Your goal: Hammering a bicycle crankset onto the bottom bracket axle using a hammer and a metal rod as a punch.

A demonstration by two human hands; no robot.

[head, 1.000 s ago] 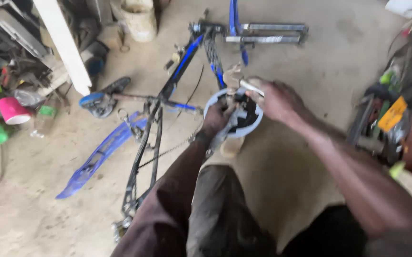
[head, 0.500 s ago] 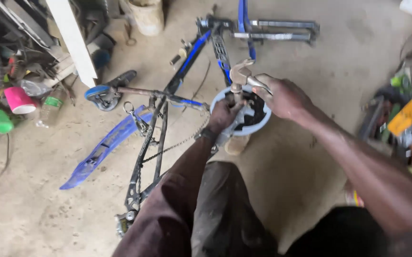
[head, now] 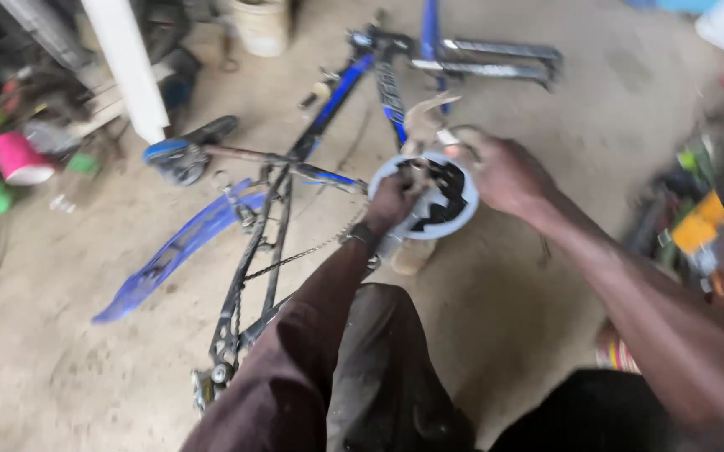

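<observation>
Head view: left hand (head: 391,203) curls its grip closed on the near edge of the white chainring disc (head: 429,197) (blurred by motion), while the right hand (head: 504,174) clasps the far edge. Disc sits on the blue bicycle frame (head: 328,109), which lies on the concrete floor (head: 86,368).

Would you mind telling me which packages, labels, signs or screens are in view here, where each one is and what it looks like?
Orange-yellow label or tag: far right among cluttered tools, roughly rectangular; blurred.
Pale decal on the bicycle frame: on the blue and black tube above the hands, narrow strip.
No screens or signs show.
</observation>
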